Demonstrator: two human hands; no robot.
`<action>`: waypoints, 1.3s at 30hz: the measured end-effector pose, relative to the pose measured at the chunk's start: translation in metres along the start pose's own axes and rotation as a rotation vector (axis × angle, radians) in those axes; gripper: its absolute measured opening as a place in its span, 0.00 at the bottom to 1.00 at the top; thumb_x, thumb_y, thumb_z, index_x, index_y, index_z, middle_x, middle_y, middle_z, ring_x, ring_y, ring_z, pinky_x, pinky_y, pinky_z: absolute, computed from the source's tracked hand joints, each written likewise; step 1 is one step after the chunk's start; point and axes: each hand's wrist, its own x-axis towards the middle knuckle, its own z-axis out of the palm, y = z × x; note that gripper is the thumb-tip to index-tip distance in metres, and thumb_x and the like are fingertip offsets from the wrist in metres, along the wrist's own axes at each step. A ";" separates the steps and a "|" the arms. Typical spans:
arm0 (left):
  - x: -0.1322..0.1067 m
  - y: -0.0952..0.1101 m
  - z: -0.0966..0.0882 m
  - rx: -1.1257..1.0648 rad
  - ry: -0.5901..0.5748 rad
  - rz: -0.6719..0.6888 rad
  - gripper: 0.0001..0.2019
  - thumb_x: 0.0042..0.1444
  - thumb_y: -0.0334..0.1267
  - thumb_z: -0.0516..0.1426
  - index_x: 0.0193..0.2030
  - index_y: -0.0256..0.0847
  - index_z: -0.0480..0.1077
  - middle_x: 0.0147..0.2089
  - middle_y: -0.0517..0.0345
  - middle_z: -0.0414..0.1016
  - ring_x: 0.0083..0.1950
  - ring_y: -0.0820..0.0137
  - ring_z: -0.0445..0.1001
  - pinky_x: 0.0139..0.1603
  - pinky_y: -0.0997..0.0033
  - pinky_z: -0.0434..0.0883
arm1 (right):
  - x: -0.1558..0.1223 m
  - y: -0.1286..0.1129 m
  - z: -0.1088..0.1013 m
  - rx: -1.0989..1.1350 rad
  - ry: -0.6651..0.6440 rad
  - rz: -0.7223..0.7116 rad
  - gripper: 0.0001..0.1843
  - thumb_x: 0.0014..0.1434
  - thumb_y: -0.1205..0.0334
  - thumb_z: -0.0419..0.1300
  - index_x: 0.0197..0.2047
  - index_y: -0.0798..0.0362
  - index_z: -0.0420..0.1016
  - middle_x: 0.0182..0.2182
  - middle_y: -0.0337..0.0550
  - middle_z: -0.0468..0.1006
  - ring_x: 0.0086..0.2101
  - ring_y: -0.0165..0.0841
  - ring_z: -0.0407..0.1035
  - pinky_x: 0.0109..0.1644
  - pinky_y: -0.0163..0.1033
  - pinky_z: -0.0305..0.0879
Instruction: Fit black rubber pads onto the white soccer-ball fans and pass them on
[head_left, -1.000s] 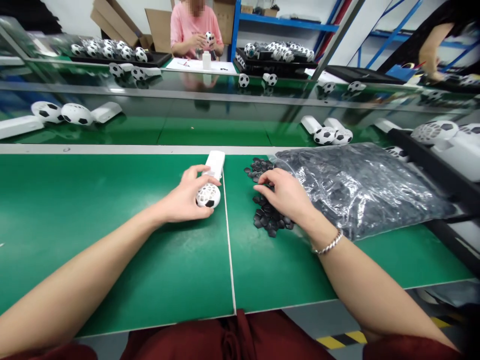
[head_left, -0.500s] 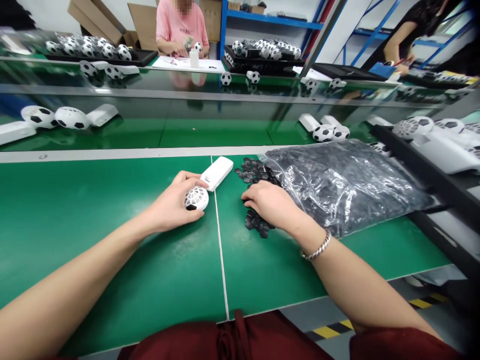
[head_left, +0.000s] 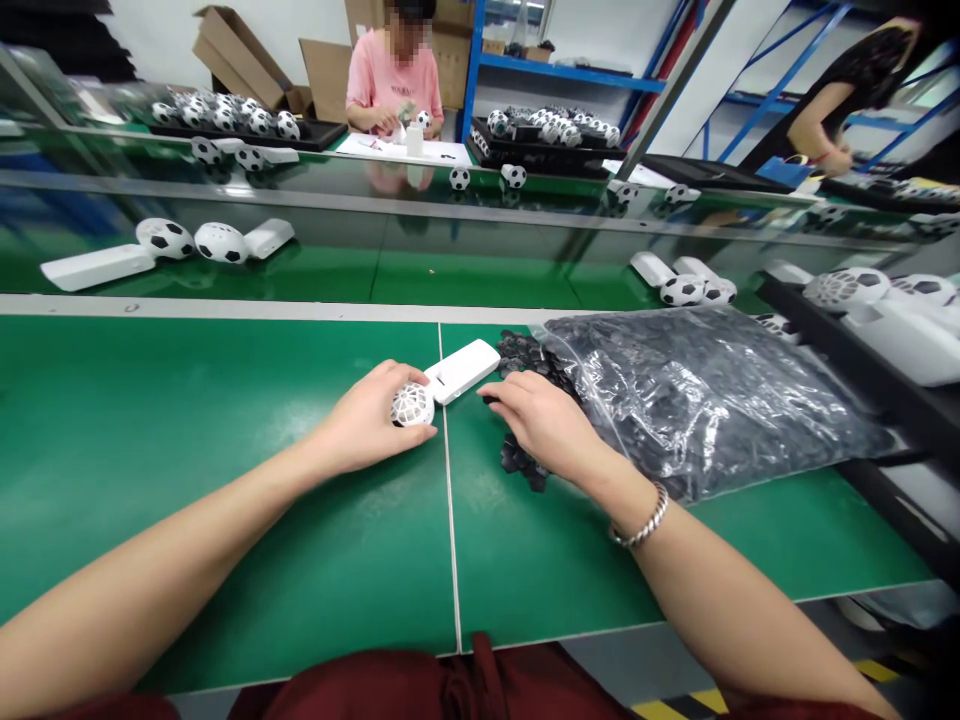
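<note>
The left hand [head_left: 375,415] has its grip curled around a white lattice ball [head_left: 412,404] at the green surface [head_left: 337,560], just left of the pale seam [head_left: 451,520]; the white handle [head_left: 466,370] joined to it slants across that seam, its far end beside a pile of black pieces [head_left: 525,355]. The right hand [head_left: 544,420] pinches a small black piece [head_left: 490,400] between thumb and finger, and covers the middle of the pile. Just right of the pile, a clear bag [head_left: 720,400] of dark pieces takes up much of the surface, and beyond it a black tray [head_left: 885,390] with white ball-headed units [head_left: 847,290] closes off that side. A pale strip [head_left: 300,311] bounds the far edge; behind it lie football-patterned balls, a left pair [head_left: 221,243] and a right pair [head_left: 682,290]. Farther back, a person in a pink shirt [head_left: 394,85] handles a similar ball.
</note>
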 end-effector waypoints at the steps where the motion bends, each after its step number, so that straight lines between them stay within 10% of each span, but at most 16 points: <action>1: -0.001 0.001 0.000 -0.003 -0.010 0.007 0.22 0.44 0.42 0.58 0.47 0.39 0.63 0.45 0.52 0.66 0.45 0.60 0.68 0.45 0.59 0.66 | 0.000 -0.002 0.000 0.041 0.013 -0.016 0.13 0.60 0.68 0.50 0.46 0.56 0.71 0.36 0.47 0.73 0.38 0.36 0.64 0.42 0.42 0.64; 21: -0.005 0.006 0.008 -0.075 -0.111 0.152 0.22 0.42 0.35 0.55 0.47 0.43 0.63 0.47 0.55 0.65 0.49 0.60 0.66 0.49 0.60 0.66 | -0.004 -0.034 0.008 0.669 0.039 -0.017 0.02 0.57 0.65 0.56 0.33 0.53 0.69 0.27 0.38 0.71 0.28 0.27 0.64 0.34 0.33 0.62; 39: -0.006 0.009 0.010 -0.107 -0.122 0.194 0.20 0.46 0.37 0.55 0.48 0.42 0.62 0.47 0.53 0.64 0.51 0.61 0.65 0.51 0.59 0.65 | -0.004 -0.044 0.019 0.549 0.096 0.065 0.05 0.57 0.62 0.57 0.31 0.52 0.69 0.29 0.38 0.73 0.31 0.28 0.65 0.34 0.33 0.59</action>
